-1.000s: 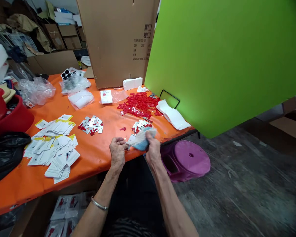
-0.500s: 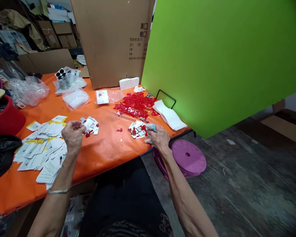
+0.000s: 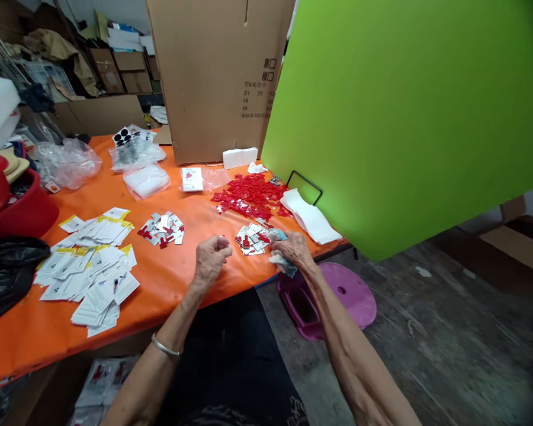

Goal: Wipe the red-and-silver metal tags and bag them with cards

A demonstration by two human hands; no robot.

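My left hand hovers over the orange table with its fingers curled in a pinch; whatever it holds is too small to name. My right hand rests at the table's near right edge, closed on a crumpled white and blue cloth. Just left of that hand lies a small heap of silver cards with red pieces. A second such heap sits further left. Behind them spreads a pile of red plastic pieces.
White leaflets cover the table's left part. White sheets lie at the right edge by a green board. A large carton stands behind, plastic bags beside it. A purple stool sits below; red basins at left.
My left hand swung out to the leaflets and the left card heap, then came back to the middle. My right hand set down on the table edge with the cloth.
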